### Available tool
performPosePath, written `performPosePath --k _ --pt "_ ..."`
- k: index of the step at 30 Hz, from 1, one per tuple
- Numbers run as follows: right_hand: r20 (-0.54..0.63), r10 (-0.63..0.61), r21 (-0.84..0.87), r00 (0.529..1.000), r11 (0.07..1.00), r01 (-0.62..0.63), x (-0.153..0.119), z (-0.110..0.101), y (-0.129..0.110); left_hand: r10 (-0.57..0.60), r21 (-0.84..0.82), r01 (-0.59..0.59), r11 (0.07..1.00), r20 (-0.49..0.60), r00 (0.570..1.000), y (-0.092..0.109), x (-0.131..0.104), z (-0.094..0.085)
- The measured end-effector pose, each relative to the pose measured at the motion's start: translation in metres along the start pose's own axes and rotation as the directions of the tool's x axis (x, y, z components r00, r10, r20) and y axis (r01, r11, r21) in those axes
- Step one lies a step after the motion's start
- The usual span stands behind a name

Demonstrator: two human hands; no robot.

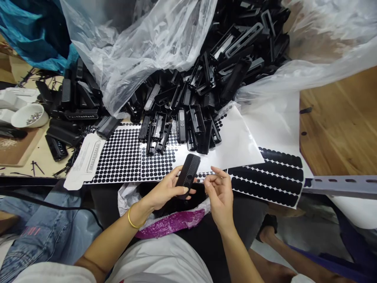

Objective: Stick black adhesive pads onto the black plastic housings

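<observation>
The left hand pinches 1 black piece by the front edge of the bench. Across a small gap, the right hand bends its fingers; whether its grip pinches anything cannot be told. A pile of black parts lies beyond.

The black plastic casing, oblong with a diagonally striped face, is held at a slant by the left hand, thumb across its lower part, upper end leaning right.
</observation>
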State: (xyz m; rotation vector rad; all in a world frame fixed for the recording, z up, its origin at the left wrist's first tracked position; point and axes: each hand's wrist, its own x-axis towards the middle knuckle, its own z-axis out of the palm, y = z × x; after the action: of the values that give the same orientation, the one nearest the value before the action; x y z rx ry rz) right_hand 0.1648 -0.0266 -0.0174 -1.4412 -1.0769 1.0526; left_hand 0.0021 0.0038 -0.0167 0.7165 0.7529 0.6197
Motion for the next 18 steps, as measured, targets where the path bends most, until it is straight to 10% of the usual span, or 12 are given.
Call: performPosePath --k 6,11,18 --pt "0.023 -0.123 -0.238 0.992 0.963 0.125 0.01 -0.006 -0.004 0.186 0.619 -0.112 0.778 -0.055 0.981 0.021 -0.01 -0.014" --pt "0.242 -0.209 -0.449 0.948 0.842 0.3 0.02 0.019 -0.004 0.725 0.936 0.022 0.352 -0.287 0.627 0.046 0.032 -0.028" --pt "0.417 -0.196 -0.689 0.887 0.568 0.45 0.027 0.064 0.012 0.67 0.956 0.259 0.138 -0.282 0.687 0.056 0.055 -0.047"
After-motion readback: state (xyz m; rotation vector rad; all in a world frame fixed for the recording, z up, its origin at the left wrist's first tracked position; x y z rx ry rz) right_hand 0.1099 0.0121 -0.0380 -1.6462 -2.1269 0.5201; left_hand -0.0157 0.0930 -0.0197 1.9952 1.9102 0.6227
